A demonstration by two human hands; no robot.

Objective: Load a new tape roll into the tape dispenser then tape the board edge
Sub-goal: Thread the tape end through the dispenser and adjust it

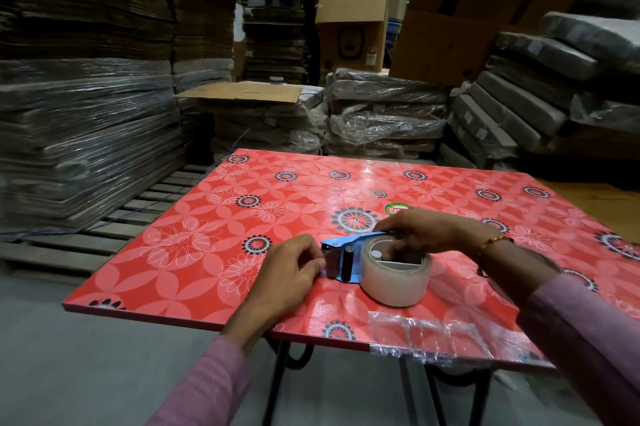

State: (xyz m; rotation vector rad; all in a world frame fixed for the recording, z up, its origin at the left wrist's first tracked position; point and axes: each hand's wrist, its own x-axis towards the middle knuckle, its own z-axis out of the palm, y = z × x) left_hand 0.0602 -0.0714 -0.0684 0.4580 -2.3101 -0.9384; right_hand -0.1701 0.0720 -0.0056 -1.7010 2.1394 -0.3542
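Red flowered board (194,252) — blue dispenser (341,254), clear tape roll (394,282) seated; left grip (294,273) pinching its roller end, right grip (422,235) clasping its handle.

Warehouse clutter around a wooden pallet

The wooden pallet (104,231) lies on the grey floor. Just behind it, to its left, rise tall stacks of flattened cardboard (83,107) wrapped in plastic. Well to its right sit plastic-wrapped bundles (384,114), with an open cardboard box (351,34) beyond them and leaning grey packs (540,79) further right.
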